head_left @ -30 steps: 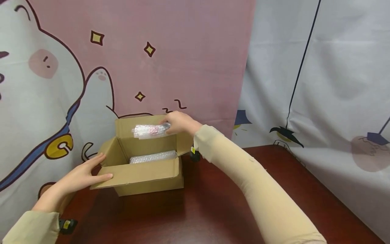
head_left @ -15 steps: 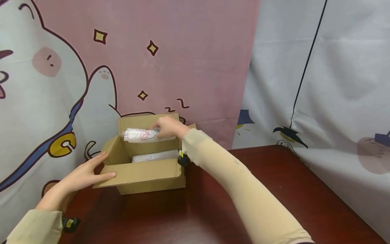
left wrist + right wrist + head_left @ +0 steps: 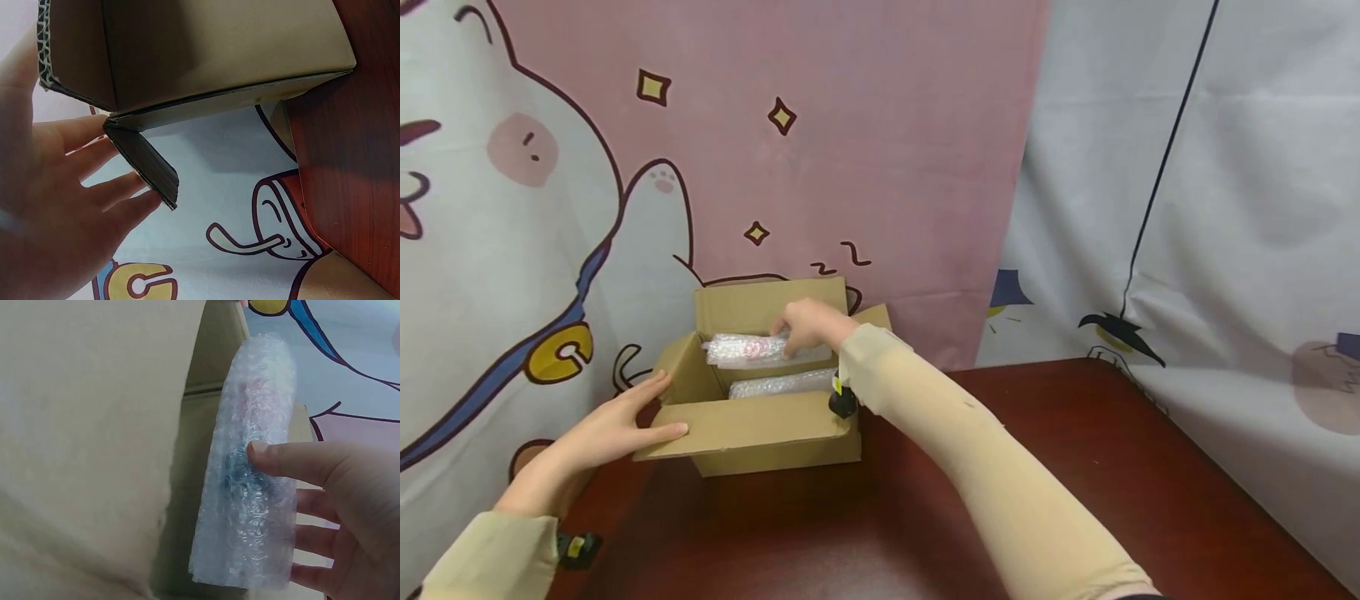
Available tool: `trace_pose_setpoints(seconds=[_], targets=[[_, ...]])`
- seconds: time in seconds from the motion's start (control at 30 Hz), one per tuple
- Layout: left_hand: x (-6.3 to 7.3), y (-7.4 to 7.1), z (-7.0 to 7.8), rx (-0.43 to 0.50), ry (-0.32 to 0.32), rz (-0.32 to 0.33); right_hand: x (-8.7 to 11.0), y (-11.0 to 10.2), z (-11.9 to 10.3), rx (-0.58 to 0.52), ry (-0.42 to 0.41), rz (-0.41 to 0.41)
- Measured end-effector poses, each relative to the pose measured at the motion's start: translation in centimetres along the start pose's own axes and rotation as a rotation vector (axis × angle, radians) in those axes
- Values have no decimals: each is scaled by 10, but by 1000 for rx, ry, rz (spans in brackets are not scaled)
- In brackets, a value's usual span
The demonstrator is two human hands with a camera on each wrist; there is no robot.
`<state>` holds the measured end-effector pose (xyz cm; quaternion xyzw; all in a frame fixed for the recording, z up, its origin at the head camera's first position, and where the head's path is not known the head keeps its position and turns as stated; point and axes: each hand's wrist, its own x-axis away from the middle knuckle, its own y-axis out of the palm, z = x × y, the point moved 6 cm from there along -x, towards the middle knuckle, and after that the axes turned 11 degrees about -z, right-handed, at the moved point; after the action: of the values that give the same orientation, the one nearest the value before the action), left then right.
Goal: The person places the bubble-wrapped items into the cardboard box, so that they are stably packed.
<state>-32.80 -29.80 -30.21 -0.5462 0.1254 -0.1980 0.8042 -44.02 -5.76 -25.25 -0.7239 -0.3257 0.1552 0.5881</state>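
My right hand (image 3: 808, 323) grips a bubble-wrapped bundle (image 3: 741, 351), long and clear, with a pinkish patch showing through. In the right wrist view the thumb presses the front of the bundle (image 3: 247, 506) and the fingers go behind it. It is held low at the back of an open cardboard box (image 3: 782, 460), overlapping the box's back wall. A second bubble-wrapped piece (image 3: 782, 384) lies inside the box. My left hand (image 3: 602, 433) rests at the box's left corner, thumb on the front flap (image 3: 752, 423), straight fingers against the side flap (image 3: 147, 165).
The box stands on a dark red wooden table (image 3: 1022, 433), close to a pink cloth backdrop (image 3: 917, 167) with cartoon prints. A white cloth (image 3: 1240, 208) hangs on the right. The box's right flap (image 3: 874, 317) sticks out behind my right hand.
My right hand has moved left, then lower, bringing the bubble-wrapped bundle down toward the box opening. The left hand stays on the flaps. The view has shifted slightly.
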Motion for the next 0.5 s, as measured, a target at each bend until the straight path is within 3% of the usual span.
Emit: trace_pose_setpoints(seconds=[0.5], targets=[[0,0,2,-18,7,9,-7,14,8,27,27,-49]])
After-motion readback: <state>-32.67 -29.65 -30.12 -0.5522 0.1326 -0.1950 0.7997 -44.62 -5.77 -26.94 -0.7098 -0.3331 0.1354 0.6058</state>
